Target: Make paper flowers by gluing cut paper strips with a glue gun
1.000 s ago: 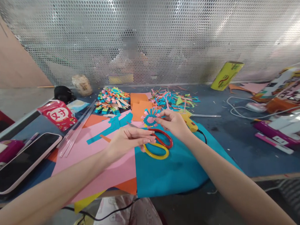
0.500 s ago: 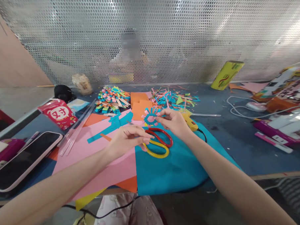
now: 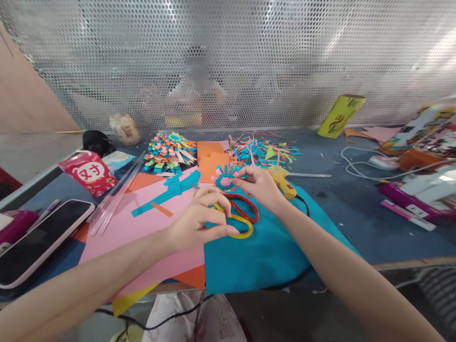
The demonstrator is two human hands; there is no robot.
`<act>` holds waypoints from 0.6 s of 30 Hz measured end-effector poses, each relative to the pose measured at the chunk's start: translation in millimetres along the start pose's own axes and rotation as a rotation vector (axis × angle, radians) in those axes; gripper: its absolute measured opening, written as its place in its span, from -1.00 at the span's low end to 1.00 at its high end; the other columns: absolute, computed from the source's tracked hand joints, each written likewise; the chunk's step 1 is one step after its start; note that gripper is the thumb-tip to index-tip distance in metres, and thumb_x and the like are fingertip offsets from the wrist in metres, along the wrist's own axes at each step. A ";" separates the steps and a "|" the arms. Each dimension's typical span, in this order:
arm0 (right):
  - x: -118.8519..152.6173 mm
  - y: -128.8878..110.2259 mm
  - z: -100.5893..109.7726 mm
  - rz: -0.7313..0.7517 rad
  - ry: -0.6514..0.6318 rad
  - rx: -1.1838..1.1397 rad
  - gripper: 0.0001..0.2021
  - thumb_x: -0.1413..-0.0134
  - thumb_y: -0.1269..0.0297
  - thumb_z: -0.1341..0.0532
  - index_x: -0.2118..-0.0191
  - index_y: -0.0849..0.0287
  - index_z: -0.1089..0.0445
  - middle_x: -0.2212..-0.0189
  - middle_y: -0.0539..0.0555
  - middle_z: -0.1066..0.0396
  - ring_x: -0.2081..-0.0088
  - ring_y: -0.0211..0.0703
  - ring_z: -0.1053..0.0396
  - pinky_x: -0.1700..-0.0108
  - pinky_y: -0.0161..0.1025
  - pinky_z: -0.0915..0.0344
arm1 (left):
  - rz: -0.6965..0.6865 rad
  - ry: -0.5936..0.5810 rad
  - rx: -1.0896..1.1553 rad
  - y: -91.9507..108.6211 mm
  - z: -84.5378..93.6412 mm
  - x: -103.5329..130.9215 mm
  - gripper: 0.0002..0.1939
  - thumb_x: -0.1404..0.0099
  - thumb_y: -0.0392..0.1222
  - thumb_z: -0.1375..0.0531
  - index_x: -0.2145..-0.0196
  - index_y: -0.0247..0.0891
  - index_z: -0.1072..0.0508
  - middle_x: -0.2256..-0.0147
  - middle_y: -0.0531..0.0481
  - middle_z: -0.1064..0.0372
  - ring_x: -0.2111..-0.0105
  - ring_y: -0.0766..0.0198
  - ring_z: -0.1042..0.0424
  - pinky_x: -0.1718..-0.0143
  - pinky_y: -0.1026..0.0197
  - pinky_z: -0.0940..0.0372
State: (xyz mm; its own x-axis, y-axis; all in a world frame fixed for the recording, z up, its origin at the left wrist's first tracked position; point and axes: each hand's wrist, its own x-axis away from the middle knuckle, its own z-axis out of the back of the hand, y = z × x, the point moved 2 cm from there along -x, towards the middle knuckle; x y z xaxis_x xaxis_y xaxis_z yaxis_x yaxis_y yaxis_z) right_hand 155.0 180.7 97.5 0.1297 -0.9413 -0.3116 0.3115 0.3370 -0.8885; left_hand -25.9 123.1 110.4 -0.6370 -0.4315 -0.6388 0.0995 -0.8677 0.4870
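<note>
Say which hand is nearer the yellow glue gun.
Right: the right hand is immediately beside the yellow glue gun; the left hand is farther to its left, by the scissors.

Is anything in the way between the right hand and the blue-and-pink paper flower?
Nothing visible is. The right hand pinches the paper flower at its edge; the scissors lie nearer the person, not between.

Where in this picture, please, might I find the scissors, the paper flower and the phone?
Scissors (image 3: 256, 213): head view, on the red handle loop.
Paper flower (image 3: 225, 181): head view, on its pink centre.
Phone (image 3: 42, 244): head view, on its dark screen.
</note>
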 end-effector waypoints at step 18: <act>0.8 5.0 -1.3 0.169 -0.044 0.180 -0.80 0.05 0.13 -0.24 0.47 0.15 -0.30 0.49 -0.02 -0.38 0.54 -0.30 -0.25 0.44 -0.28 -0.21 | -0.786 -0.596 0.023 73.2 -113.8 6.9 -0.71 -0.23 -0.29 -0.06 0.53 -0.17 -0.52 0.29 -0.12 -0.51 0.34 0.20 -0.38 0.43 0.16 -0.13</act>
State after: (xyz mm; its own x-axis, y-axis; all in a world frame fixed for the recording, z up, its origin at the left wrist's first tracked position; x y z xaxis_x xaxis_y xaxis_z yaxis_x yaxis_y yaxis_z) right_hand 155.5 181.6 92.3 0.2341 -0.8707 -0.4325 0.4442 0.4915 -0.7491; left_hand 64.0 28.6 73.8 -0.7967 0.4667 -0.3840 -0.5284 -0.8463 0.0677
